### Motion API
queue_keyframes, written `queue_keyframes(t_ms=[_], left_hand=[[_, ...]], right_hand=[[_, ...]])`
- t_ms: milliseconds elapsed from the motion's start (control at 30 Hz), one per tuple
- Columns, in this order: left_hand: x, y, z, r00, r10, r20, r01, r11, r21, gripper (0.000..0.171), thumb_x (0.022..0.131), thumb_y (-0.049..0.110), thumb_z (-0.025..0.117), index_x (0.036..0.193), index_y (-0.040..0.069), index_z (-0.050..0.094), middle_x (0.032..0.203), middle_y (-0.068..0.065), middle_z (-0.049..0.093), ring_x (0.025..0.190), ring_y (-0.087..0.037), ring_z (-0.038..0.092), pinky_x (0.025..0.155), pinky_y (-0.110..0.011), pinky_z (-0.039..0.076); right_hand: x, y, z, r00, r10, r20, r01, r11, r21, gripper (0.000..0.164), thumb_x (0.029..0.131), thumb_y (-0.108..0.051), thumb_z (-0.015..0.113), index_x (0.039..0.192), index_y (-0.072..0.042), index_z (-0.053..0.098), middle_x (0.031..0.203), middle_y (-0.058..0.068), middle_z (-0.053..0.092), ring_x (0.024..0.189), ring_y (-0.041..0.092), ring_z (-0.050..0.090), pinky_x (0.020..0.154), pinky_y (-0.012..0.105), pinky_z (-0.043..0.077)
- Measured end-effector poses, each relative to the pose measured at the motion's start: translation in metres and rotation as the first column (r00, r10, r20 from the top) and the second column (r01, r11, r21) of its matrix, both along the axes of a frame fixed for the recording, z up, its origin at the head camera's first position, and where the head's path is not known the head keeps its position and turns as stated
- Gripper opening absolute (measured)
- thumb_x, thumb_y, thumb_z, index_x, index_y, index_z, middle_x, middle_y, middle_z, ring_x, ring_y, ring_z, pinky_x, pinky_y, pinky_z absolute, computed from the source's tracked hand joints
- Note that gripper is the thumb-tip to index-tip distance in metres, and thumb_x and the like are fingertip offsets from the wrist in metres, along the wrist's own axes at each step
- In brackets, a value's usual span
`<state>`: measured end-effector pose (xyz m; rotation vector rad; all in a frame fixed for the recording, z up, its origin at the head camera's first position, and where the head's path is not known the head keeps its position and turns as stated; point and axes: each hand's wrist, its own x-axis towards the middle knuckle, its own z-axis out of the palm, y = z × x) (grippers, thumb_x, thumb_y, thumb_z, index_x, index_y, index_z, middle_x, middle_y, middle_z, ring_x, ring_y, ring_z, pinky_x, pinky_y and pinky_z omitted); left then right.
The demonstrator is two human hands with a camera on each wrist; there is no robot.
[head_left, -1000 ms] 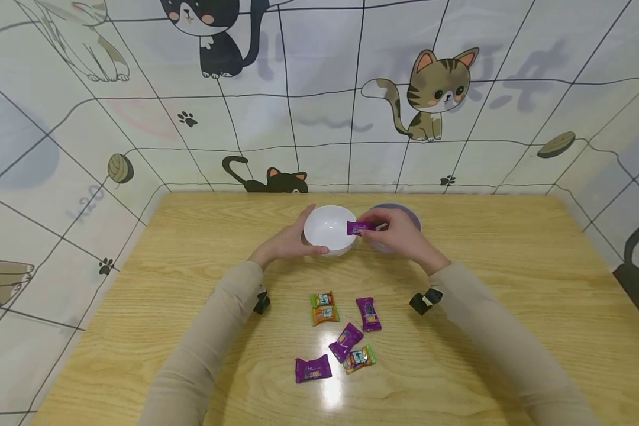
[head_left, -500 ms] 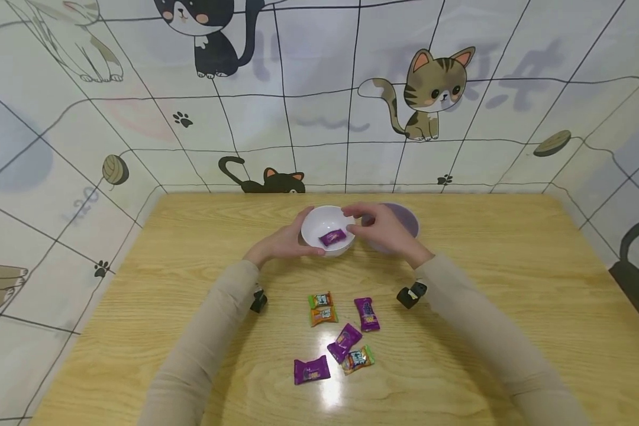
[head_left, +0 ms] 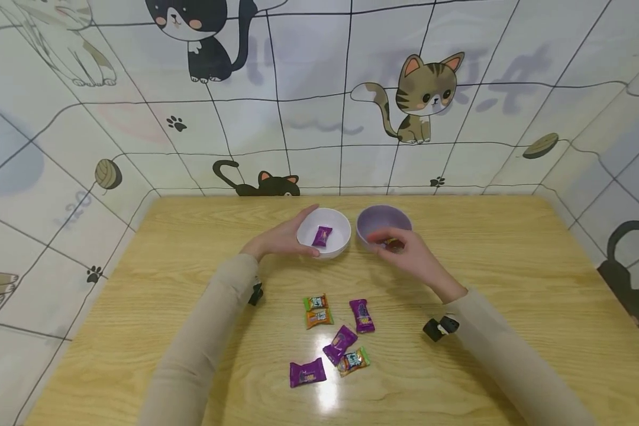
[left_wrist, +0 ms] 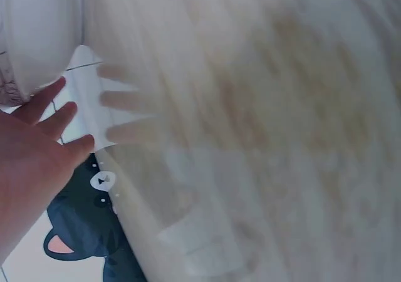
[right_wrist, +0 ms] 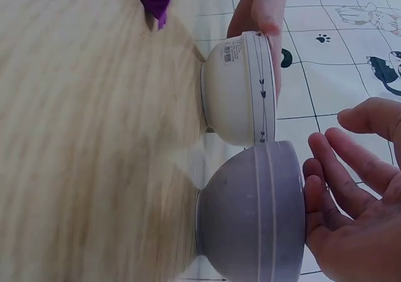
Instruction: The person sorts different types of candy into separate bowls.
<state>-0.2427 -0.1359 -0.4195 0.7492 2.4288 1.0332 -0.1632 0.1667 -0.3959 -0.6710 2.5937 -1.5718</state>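
My left hand (head_left: 284,236) holds the white bowl (head_left: 342,245) from its left side, thumb at the front and fingers round the back. Inside lies a purple-wrapped candy (head_left: 322,236). Beside it, my right hand (head_left: 407,254) hovers at the front rim of the purple bowl (head_left: 375,218). In the right wrist view, this hand's thumb and fingers (right_wrist: 354,163) are apart with nothing between them. A bit of colourful wrapper (head_left: 390,241) shows in the purple bowl, mostly hidden by the fingers. The left wrist view shows left fingers (left_wrist: 59,116) at the white bowl (left_wrist: 44,37).
Several wrapped candies lie on the wooden table (head_left: 511,266) in front of the bowls: purple ones (head_left: 307,373), a green-and-orange pair (head_left: 318,311) and another colourful one (head_left: 354,361) touching a purple one. A cat-printed sheet (head_left: 309,118) surrounds the table's back and sides.
My right hand has let go of the purple candy, which now lies in the white bowl. That hand has moved right, over the purple bowl. The left hand stays on the white bowl.
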Motion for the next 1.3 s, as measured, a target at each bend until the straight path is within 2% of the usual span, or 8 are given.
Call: queue_keyframes(t_ms=[200, 300, 467, 733, 1067, 1300], left_hand=[[-0.004, -0.004, -0.009, 1.0, -0.005, 0.014, 0.005, 0.999, 0.054, 0.112, 0.076, 0.035, 0.083, 0.156, 0.019, 0.006, 0.153, -0.012, 0.028, 0.135, -0.028, 0.034, 0.107, -0.044, 0.031], [-0.004, -0.004, -0.012, 1.0, -0.007, 0.022, 0.005, 0.997, 0.079, 0.111, 0.077, 0.036, 0.083, 0.156, 0.02, 0.007, 0.153, -0.011, 0.027, 0.136, -0.028, 0.033, 0.108, -0.044, 0.03], [-0.004, -0.005, -0.013, 0.999, 0.008, 0.042, -0.012, 0.996, 0.088, 0.107, 0.079, 0.032, 0.081, 0.156, 0.022, 0.008, 0.153, -0.009, 0.026, 0.136, -0.025, 0.032, 0.108, -0.043, 0.029], [-0.001, -0.005, -0.012, 0.998, 0.021, 0.06, -0.027, 0.995, 0.099, 0.105, 0.08, 0.026, 0.081, 0.156, 0.023, 0.008, 0.153, -0.008, 0.026, 0.136, -0.025, 0.031, 0.109, -0.043, 0.027], [-0.002, -0.002, -0.011, 0.998, 0.011, 0.06, -0.017, 0.993, 0.114, 0.106, 0.08, 0.023, 0.081, 0.155, 0.02, 0.008, 0.148, -0.012, 0.031, 0.133, -0.025, 0.034, 0.108, -0.043, 0.03], [-0.003, -0.001, -0.009, 0.998, 0.009, 0.061, -0.017, 0.992, 0.129, 0.105, 0.079, 0.02, 0.081, 0.155, 0.018, 0.009, 0.147, -0.012, 0.033, 0.132, -0.025, 0.036, 0.107, -0.043, 0.03]], right_hand=[[0.014, 0.009, -0.002, 0.998, -0.02, -0.057, 0.018, 0.999, -0.043, 0.015, 0.092, -0.004, 0.064, 0.105, -0.001, 0.069, 0.101, 0.009, 0.068, 0.091, 0.022, 0.06, 0.077, 0.026, 0.048], [0.02, 0.013, -0.004, 0.998, -0.016, -0.059, 0.014, 0.999, -0.043, 0.013, 0.092, -0.002, 0.064, 0.103, 0.001, 0.069, 0.099, 0.009, 0.068, 0.086, 0.018, 0.059, 0.074, 0.024, 0.048], [0.028, 0.019, -0.009, 1.0, -0.015, -0.02, 0.015, 1.0, -0.004, 0.012, 0.091, 0.0, 0.064, 0.102, 0.003, 0.069, 0.097, 0.009, 0.068, 0.086, 0.016, 0.058, 0.073, 0.026, 0.049], [0.036, 0.02, -0.015, 0.999, -0.018, 0.039, 0.017, 1.0, 0.026, 0.011, 0.09, 0.0, 0.065, 0.1, -0.001, 0.069, 0.096, 0.005, 0.068, 0.089, 0.017, 0.058, 0.074, 0.027, 0.05], [0.041, 0.017, -0.026, 0.998, 0.057, 0.031, -0.058, 0.998, 0.012, 0.009, 0.088, 0.001, 0.066, 0.096, -0.002, 0.07, 0.092, 0.003, 0.068, 0.084, 0.014, 0.059, 0.07, 0.028, 0.05], [0.044, 0.012, -0.028, 0.984, 0.144, 0.102, -0.146, 0.989, 0.017, 0.009, 0.087, 0.001, 0.066, 0.096, -0.001, 0.07, 0.091, 0.005, 0.068, 0.083, 0.015, 0.058, 0.069, 0.027, 0.049]])
